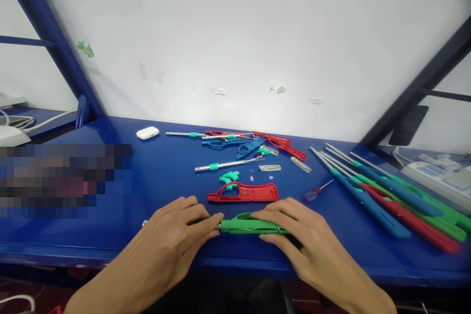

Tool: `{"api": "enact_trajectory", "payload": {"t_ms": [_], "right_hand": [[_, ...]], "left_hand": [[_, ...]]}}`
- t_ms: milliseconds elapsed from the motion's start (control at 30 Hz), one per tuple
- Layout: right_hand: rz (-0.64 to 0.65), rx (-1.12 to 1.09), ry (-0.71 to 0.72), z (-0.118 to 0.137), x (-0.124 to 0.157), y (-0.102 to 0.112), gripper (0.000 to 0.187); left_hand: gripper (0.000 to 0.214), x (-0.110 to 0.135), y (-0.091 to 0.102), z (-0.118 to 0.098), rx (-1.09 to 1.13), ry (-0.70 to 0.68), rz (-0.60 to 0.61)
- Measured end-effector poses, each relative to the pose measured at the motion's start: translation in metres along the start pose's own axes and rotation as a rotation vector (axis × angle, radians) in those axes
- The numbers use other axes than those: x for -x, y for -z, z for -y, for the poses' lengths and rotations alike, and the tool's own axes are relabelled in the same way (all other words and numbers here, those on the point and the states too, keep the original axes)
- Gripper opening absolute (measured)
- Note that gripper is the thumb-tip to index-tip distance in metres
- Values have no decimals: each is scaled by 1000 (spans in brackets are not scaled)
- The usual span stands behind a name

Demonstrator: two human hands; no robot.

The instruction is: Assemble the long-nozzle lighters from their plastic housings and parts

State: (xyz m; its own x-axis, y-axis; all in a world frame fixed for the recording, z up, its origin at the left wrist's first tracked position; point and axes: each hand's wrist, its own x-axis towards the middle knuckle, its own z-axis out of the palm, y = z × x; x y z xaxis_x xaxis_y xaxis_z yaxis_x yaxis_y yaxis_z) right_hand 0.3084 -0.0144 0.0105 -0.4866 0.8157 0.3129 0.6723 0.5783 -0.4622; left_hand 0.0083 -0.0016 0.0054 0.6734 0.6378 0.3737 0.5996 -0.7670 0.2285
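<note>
We find the green lighter point(245, 225) at the lower centre of the frame, lying level between both hands, just above the near edge of the blue table point(165, 181). The left hand point(182, 230) is closed, its thumb and fingers pinching the metal rod where it leaves the handle; the right hand point(294, 225) grips the handle's right end, thumb below and fingers over the top. In our judgement, the step is the seating of rod and handle shell, and we advise keeping the rod straight in line with the handle, pressing evenly along the seam rather than at one end, and keeping any loose part clear of the joint. As to appearance, the handle is bright green plastic with a looped trigger guard on its upper side; a pale line runs along its near side (whether wire or open gap, we cannot tell). Its right end is covered by the fingers, so we pass no verdict there. Just above it, at the centre, we note a red half shell point(257, 193), open side up, and a screwdriver point(312, 195) right of centre.
</note>
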Motion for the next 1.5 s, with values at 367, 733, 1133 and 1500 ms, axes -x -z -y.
{"api": "enact_trajectory", "payload": {"t_ms": [367,733,1133,1500], "right_hand": [[-50,40,2,1,1,0,25],[-152,0,7,2,4,4,21],[-161,0,111,2,3,4,25],[-195,6,173,0,1,3,25]], "left_hand": [[24,-14,7,-8,-45,-42,-101],[23,-14,8,-14,-103,-63,-160],[24,-15,9,-14,-107,-65,-175],[21,-10,5,-10,-29,-33,-188]]}}
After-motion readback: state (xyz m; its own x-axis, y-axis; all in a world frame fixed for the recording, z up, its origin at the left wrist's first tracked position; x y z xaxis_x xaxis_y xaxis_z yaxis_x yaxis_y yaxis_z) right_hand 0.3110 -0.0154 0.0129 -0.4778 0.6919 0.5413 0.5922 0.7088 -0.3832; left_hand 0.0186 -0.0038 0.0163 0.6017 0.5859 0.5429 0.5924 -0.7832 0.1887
